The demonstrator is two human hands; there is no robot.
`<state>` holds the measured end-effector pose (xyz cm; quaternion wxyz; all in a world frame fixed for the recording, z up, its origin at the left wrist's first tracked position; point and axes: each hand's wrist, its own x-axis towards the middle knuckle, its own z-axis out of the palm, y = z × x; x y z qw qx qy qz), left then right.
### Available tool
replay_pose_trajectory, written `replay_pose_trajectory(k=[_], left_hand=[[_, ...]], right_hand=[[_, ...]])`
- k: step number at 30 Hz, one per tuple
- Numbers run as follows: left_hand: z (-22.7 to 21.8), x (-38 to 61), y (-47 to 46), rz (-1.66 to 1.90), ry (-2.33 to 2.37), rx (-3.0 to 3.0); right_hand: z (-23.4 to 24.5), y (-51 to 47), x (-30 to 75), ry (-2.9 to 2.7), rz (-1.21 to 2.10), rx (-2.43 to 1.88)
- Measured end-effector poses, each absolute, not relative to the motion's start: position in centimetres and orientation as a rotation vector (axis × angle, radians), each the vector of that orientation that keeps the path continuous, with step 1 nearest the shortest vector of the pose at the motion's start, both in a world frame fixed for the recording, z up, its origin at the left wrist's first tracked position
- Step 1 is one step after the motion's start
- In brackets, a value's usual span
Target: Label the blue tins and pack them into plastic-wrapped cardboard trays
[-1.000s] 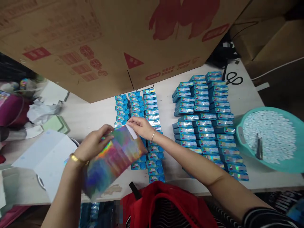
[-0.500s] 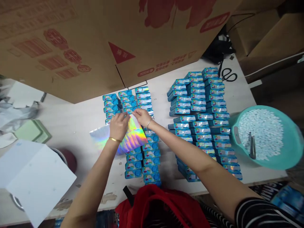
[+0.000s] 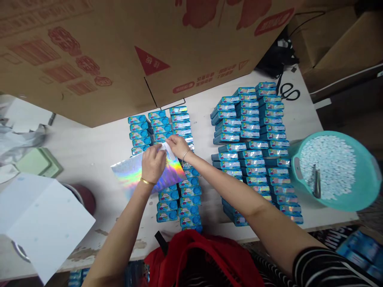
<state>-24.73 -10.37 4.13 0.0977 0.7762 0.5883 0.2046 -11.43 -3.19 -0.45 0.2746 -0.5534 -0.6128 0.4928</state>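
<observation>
Gripping lightly rumpled, mirror-bright holographic film (image 3: 171, 176) in front of the big cardboard carton (image 3: 113, 79), with bunched fingers of the left hand (image 3: 154, 163); pinching its carton-side corner, at the end of a smooth white strip (image 3: 169, 151), with fingertips of the right hand (image 3: 178, 147). Hard to tell whether sheet or pouch. In two groups before the carton, slim, round-cornered blue packs (image 3: 249, 155), glossy on the ends, partly hidden by film and arms, lettering mostly too small to read. Right of the carton, a smooth turquoise basin (image 3: 367, 175) of tiny white pieces (image 3: 332, 161), too fine to identify, with a shiny metal tool (image 3: 317, 183) among them. Off the carton's right corner, black-looped scissors (image 3: 291, 92), blades hard to make out. Left of and nearer than the carton, a creased white card (image 3: 54, 227), hiding much of a round dark-red container (image 3: 87, 195). Under the carton, a whitish surface (image 3: 98, 147), stained brown along the near edge. Dim brown cardboard (image 3: 326, 44) to the carton's right; opposite the carton, cut off, red cloth (image 3: 176, 255).
</observation>
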Motion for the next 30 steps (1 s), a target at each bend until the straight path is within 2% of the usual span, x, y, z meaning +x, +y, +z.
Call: replay_pose_trajectory(k=[4, 9, 12, 16, 22, 30], left_hand=[[7.4, -22.9, -13.4, 0.816, 1.654, 2.115], [10.6, -20.2, -16.6, 1.31, 1.785, 1.224], [9.9, -18.5, -17.1, 1.368, 1.72, 0.779], [7.8, -15.8, -18.1, 1.326, 1.636, 0.503], [4.9, -12.9, -19.7, 1.16, 1.591, 0.497], [2.2, -13.2, -18.2, 1.084, 1.709, 0.97]], right_hand=[[0.3, -2.9, -10.9, -1.795, 1.211, -1.553], [3.4, -5.7, -7.7, -1.813, 0.959, -1.387], [4.9, -10.4, -4.9, -1.471, 1.175, -1.414], [5.7, -17.3, -2.1, -1.141, 1.5, -1.424], [5.0, -19.9, -0.4, -0.983, 1.434, -1.527], [2.6, -16.5, 0.7, -1.289, 1.215, -1.637]])
